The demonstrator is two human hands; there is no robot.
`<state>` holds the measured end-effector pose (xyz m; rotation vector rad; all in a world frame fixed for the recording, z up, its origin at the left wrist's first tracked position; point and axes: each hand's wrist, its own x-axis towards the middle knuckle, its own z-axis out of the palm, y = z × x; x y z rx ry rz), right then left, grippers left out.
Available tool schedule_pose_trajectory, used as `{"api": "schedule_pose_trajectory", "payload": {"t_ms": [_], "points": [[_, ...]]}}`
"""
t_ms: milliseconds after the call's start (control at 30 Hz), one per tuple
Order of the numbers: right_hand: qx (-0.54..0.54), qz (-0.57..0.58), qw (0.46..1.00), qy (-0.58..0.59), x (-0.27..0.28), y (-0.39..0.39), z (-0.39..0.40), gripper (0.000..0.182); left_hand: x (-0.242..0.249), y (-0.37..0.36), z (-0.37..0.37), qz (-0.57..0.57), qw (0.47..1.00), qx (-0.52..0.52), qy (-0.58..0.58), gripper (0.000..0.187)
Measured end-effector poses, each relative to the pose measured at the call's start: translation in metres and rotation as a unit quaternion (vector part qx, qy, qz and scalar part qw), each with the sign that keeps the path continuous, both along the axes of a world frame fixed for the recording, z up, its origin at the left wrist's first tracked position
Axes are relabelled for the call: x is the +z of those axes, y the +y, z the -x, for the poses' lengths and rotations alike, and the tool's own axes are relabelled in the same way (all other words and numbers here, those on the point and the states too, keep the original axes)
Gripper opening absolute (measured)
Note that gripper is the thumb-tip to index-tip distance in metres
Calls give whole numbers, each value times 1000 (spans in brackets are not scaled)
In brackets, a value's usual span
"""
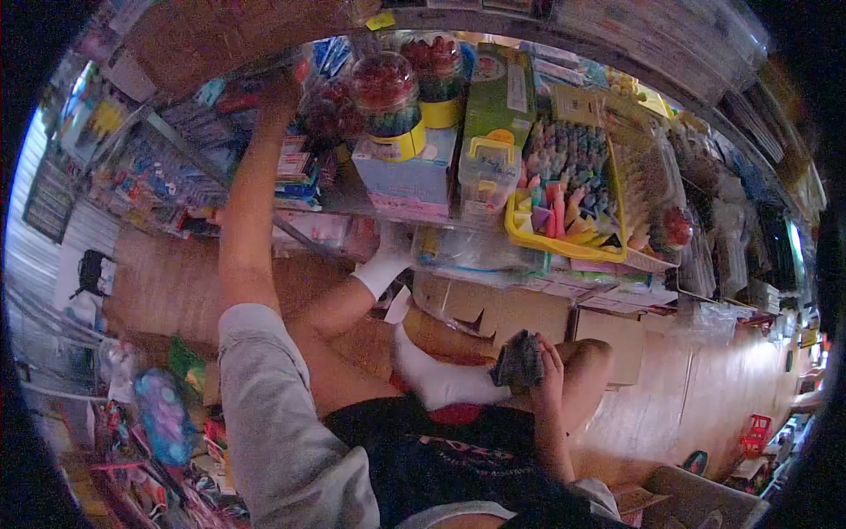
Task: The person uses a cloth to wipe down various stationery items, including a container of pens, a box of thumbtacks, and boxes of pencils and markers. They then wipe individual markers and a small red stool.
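My left arm stretches up to the shelf, where my left hand is at the back left among packaged goods. Its fingers are dark and blurred, so their grip cannot be made out. To its right stand clear jars with red tops and yellow bases. My right hand is closed around a crumpled dark grey cloth above my lap, close to my white sock.
A yellow basket holds rows of colourful tubes or pens. Left of it are a clear plastic case, a green box and a pale box. Cardboard boxes sit under the shelf. A red stool stands far right.
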<state>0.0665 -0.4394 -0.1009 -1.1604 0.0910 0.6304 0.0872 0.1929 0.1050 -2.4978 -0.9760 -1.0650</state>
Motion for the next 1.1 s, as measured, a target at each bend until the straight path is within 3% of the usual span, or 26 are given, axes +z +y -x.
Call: {"api": "schedule_pose_trajectory", "payload": {"t_ms": [167,300,367,467,567,633,700,767,800,867,900,933,967,1000,1033,1100], "points": [[-4,-19,1000,-2,-1,2,1,26,16,-65,33,-128,983,-112,65,49],[-26,-27,999,19,12,4,4,26,33,-114,66,-173,968,-122,137,47],[-25,-30,999,35,15,6,6,26,25,-127,75,0,996,-29,88,48],[4,-19,999,28,17,6,6,29,21,-159,105,-105,990,-92,14,50],[-1,-50,998,23,20,7,9,28,15,-203,141,-124,978,-153,-67,52],[-4,-94,995,22,14,2,8,30,9,-246,172,-14,988,-119,-99,52],[-6,-75,997,20,12,4,9,30,3,-293,199,27,964,-170,-205,52],[-9,-317,935,157,47,12,14,31,-17,-334,224,-25,946,-105,-307,49],[-54,-343,922,174,48,15,16,32,-18,-350,231,-23,949,-97,-300,49],[-85,-362,898,233,15,12,-1,32,-15,-379,243,166,860,-97,-472,43],[-88,-348,906,227,22,13,0,32,-21,-383,246,180,864,-82,-464,43],[-90,-333,913,220,40,19,3,31,-30,-381,245,277,774,-109,-559,39],[-54,-279,946,156,59,25,5,29,-39,-380,241,365,659,-131,-645,36],[-50,-266,957,103,63,29,7,33,-42,-382,234,444,576,-198,-657,31],[-47,-254,965,48,67,32,9,38,-51,-384,228,461,570,-189,-654,31],[-123,-103,975,-154,100,53,14,32,-68,-390,214,618,470,-214,-593,32]]}}
